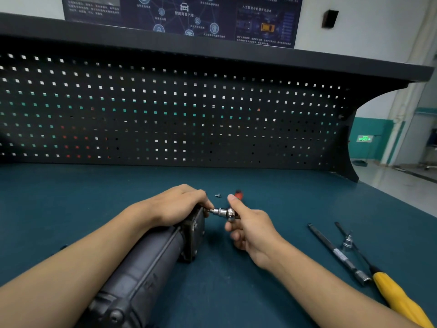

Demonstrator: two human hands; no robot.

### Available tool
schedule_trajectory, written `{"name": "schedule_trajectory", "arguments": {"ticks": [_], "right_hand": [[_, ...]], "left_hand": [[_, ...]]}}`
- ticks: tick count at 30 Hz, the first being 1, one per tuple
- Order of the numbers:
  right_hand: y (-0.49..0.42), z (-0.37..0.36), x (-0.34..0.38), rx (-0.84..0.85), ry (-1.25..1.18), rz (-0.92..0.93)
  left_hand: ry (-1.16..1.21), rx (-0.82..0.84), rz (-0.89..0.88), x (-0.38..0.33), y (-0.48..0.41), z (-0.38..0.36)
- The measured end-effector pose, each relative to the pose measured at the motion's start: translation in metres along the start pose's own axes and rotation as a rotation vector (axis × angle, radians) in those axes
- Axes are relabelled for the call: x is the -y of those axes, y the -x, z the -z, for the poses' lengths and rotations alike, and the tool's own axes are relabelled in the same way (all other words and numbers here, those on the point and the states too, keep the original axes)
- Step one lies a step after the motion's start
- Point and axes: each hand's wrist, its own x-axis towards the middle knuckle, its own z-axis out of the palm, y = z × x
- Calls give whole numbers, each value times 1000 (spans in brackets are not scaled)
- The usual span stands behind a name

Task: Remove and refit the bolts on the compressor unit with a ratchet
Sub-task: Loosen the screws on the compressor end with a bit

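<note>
1. The left grip is curled over the far end of the compressor. The compressor lies on the surface and runs back under the left forearm.
2. The right grip holds the ratchet, with the fingers curled beneath it and the thumb stretched up past its head.
3. The socket points left between the two grips, its tip at the compressor's end plate.
4. A loose bolt lies just beyond the grips.
5. A bar and a yellow-handled tool lie well right of the right grip.
</note>
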Motion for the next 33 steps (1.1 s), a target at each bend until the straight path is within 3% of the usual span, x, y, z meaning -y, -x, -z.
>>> {"name": "schedule_trajectory", "arguments": {"ticks": [7, 16, 31, 33], "right_hand": [[-4, 1, -4, 9, 51, 92], [-5, 17, -5, 118, 346, 520], [0, 28, -6, 154, 662, 971], [-1, 29, -6, 144, 691, 1021]], "left_hand": [[9, 4, -1, 1, -1, 0], [50, 10, -31, 1, 1, 1], [122, -22, -55, 3, 1, -1], [41, -4, -72, 4, 0, -2]]}}
